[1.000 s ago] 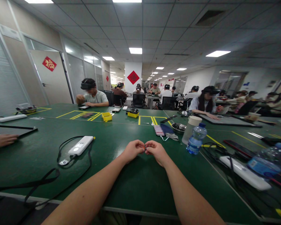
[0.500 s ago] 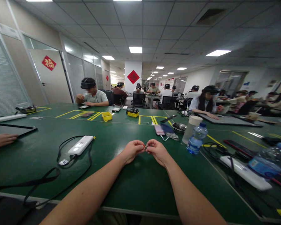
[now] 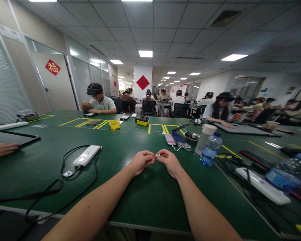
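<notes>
Both my hands rest on the green table (image 3: 145, 194) straight ahead of me, fingertips almost meeting. My left hand (image 3: 141, 161) is closed in a pinch on the orange end of a tiny part (image 3: 156, 155). My right hand (image 3: 168, 161) pinches the same tiny part at its pale, silvery end. The piece is too small to name. It is held just above the tabletop between the two hands.
A white power bank (image 3: 86, 156) with a black cable lies to my left, a black strap nearer the edge. A water bottle (image 3: 210, 148) and white cup (image 3: 203, 137) stand to the right, another bottle (image 3: 287, 173) and white device far right. Another person's hand (image 3: 2, 149) rests at far left.
My hands have drawn slightly apart, so the small orange and silver part now shows between the fingertips. Nothing else on the table has moved.
</notes>
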Tool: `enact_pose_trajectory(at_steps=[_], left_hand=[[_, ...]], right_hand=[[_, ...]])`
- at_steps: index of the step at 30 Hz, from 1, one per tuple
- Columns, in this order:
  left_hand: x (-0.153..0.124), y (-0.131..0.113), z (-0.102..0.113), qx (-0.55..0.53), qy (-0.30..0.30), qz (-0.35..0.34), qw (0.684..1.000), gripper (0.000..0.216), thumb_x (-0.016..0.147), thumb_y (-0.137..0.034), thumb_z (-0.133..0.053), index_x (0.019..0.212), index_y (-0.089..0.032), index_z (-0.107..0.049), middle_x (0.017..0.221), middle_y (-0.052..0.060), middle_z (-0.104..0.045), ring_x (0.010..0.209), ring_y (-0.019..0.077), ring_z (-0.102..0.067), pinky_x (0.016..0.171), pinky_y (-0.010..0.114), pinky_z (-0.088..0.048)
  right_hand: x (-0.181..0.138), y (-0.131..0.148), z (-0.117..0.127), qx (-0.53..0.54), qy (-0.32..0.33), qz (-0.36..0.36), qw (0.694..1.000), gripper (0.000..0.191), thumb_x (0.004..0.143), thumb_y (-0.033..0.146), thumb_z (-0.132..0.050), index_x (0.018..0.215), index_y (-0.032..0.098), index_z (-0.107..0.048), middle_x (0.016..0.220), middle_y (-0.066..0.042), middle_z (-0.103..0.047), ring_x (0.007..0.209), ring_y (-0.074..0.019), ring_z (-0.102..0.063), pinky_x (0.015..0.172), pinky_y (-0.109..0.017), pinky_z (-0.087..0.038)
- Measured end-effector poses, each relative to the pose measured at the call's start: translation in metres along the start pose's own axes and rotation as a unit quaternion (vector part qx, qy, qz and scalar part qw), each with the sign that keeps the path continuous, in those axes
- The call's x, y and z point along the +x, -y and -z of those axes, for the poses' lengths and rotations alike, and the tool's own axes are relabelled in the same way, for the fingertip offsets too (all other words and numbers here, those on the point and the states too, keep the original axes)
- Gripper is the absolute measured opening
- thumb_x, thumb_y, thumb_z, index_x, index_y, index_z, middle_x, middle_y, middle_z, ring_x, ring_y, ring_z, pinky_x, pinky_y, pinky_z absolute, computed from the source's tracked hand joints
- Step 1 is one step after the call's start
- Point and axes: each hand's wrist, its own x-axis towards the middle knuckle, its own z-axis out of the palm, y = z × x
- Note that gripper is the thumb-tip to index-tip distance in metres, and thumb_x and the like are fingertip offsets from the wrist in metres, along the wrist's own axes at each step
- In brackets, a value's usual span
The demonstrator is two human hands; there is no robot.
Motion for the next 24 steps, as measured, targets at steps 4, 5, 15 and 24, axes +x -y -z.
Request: enact_pose_trajectory(at_steps=[4,5,15,24], left_hand=[[-0.0005,-0.0019,0.0015,0.002,-0.005,-0.002,1.0,0.011,0.072,-0.01,-0.065,0.081,-0.01,-0.061,0.077,0.008,-0.064,0.066,0.0098,-0.062,0.066,0.02,-0.052],[-0.0006,-0.0023,0.0019,0.001,-0.005,-0.002,1.0,0.011,0.072,-0.011,-0.064,0.082,-0.01,-0.061,0.077,0.008,-0.064,0.067,0.0103,-0.063,0.066,0.02,-0.052],[-0.0048,-0.0061,-0.001,-0.023,0.03,0.033,0.999,0.009,0.075,-0.012,-0.061,0.083,-0.007,-0.062,0.081,0.011,-0.065,0.07,0.0116,-0.063,0.072,0.022,-0.053],[-0.0021,-0.0085,0.0043,-0.114,0.055,0.09,0.988,0.06,0.085,-0.055,-0.036,0.086,-0.002,-0.064,0.09,0.021,-0.066,0.079,0.0209,-0.066,0.071,0.029,-0.053]], right_hand=[[-0.0004,0.0021,-0.0002,0.035,0.015,-0.036,0.999,0.024,0.063,0.026,-0.068,0.085,0.018,-0.061,0.082,-0.004,-0.064,0.069,-0.0148,-0.057,0.061,-0.026,-0.041],[-0.0005,0.0029,0.0,0.052,0.02,-0.043,0.998,0.023,0.064,0.025,-0.067,0.085,0.018,-0.062,0.083,-0.004,-0.063,0.069,-0.0147,-0.057,0.061,-0.026,-0.041],[-0.0011,0.005,0.0028,0.118,0.039,-0.081,0.989,0.012,0.063,0.016,-0.06,0.073,0.014,-0.066,0.075,-0.007,-0.064,0.063,-0.0146,-0.054,0.061,-0.03,-0.044],[0.0011,0.0047,0.0063,0.152,0.043,-0.133,0.979,0.051,0.078,0.059,-0.042,0.075,0.014,-0.067,0.072,-0.011,-0.064,0.065,-0.0179,-0.057,0.062,-0.031,-0.046]])
